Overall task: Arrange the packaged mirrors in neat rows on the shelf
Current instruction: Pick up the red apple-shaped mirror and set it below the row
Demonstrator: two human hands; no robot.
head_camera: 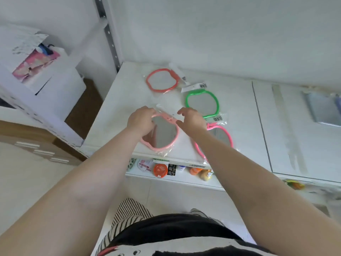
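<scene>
- Head view, the hands: the left hand (141, 120) curls its fingers round the upper left rim of the pale pink apple-shaped mirror in its clear plastic sleeve (162, 134). The right hand (191, 118) has its fingers bent at the mirror's top right, by the stalk; whether they pinch the frame or only the loose wrapping I cannot tell.
- Head view, where the mirrors lie: the pale pink mirror sits at the near left of the white shelf top (114, 100), its lower rim close to the front edge. Beside it on the right lies a hot pink packaged mirror (224, 134), partly under the right forearm. Behind that is a green-framed packaged mirror (202, 104), and at the back an orange-red packaged mirror (162, 81).
- Risk at the edge: a pull toward the body could tip the pale pink mirror off the shelf, and glass would likely break on the floor.
- Risk from the wrapping: a grip on the slippery sleeve alone could let the mirror slide inside it and land crooked.
- Risk to the neighbours: the right forearm hangs over the hot pink mirror; a sideways sweep could nudge it toward the edge or skew the row.
- Risk to neatness: the orange-red mirror lies out of line with the green one, so the rows probably need further straightening.
</scene>
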